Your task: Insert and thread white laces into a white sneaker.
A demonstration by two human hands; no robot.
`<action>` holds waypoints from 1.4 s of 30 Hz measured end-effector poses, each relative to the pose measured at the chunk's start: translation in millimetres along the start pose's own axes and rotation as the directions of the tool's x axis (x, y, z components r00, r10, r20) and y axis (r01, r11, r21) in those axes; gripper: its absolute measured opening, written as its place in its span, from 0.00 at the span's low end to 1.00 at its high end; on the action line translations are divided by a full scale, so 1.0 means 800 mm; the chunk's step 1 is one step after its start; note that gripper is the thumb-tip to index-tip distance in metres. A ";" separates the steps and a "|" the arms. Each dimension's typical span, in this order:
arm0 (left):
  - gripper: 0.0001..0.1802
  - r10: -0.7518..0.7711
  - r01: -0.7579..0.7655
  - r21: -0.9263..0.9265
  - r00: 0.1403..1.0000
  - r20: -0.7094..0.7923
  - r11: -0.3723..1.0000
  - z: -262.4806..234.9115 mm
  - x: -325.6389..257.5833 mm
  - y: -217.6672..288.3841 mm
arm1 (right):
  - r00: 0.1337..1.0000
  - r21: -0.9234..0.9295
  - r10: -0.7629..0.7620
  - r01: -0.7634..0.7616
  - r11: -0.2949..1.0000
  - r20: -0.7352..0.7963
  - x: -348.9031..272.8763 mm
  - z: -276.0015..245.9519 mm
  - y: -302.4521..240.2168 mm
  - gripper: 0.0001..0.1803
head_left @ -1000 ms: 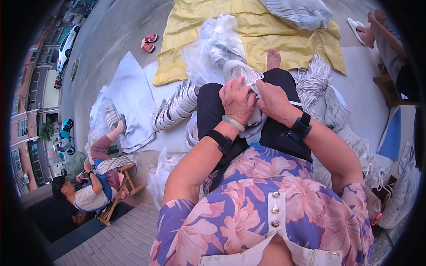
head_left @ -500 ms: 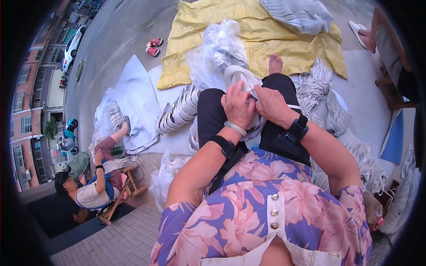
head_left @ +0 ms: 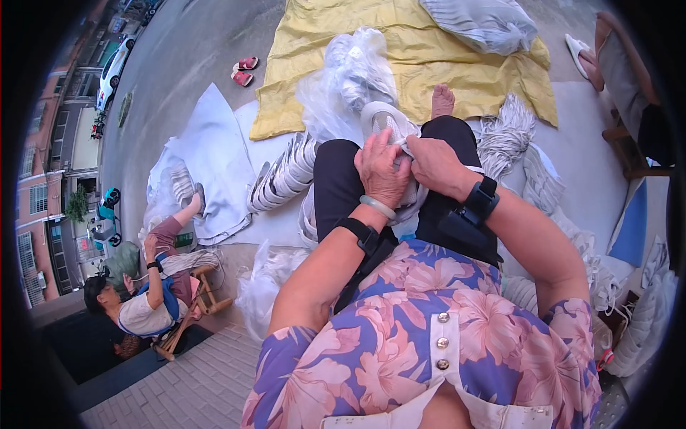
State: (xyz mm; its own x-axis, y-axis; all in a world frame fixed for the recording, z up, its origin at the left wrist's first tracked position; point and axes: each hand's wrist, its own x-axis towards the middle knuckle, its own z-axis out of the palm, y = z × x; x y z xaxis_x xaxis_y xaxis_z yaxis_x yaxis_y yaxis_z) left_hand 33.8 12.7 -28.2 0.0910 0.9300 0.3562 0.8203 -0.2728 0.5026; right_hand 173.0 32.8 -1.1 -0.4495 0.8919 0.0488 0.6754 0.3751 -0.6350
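Note:
Between my knees rests a whitish shoe upper, its rounded toe pointing away from me. My left hand is closed on its near side, fingers bent over the edge of the opening. Close beside it my right hand pinches a white shoelace at the eyelet edge; the fingertips of both hands nearly meet. A piece of white lace also shows by my right wrist. The lower part of the shoe upper is hidden behind my hands.
Left of my knees lies a row of nested shoe uppers; at right, a bundle of white laces. A clear plastic bag sits on a yellow sheet ahead. A seated co-worker is at left, another person's leg at right.
My hands keep nearly the same place on the shoe upper, the right fingers shifting slightly away from me. The co-worker's arms at left have moved a little.

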 end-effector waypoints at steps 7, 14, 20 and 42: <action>0.09 0.033 -0.033 0.002 0.999 0.003 0.999 -0.003 0.002 -0.003 | 0.997 -0.036 0.047 -0.045 0.998 0.064 0.001 -0.005 -0.008 0.08; 0.07 0.030 -0.030 0.009 0.999 0.021 1.000 -0.003 0.002 -0.001 | 0.984 0.139 0.099 -0.119 0.983 0.148 0.012 -0.006 0.016 0.08; 0.05 -0.014 0.015 -0.011 0.994 0.107 1.000 -0.005 0.004 0.008 | 0.972 0.269 0.134 -0.183 0.945 0.192 0.008 -0.010 0.025 0.10; 0.04 -0.292 0.147 0.526 0.934 0.204 0.838 -0.196 -0.087 -0.170 | 0.925 0.397 0.377 -0.330 0.856 -0.045 -0.041 0.009 0.029 0.16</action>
State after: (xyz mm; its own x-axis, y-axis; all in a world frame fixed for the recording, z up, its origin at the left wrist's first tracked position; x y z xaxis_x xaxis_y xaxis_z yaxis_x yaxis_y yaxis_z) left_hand -173.0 -53.2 2.2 -0.0393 0.9989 0.0249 0.9975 0.0378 0.0594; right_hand 199.4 10.5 -22.7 -0.1345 0.9780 -0.1593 0.4943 -0.0731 -0.8662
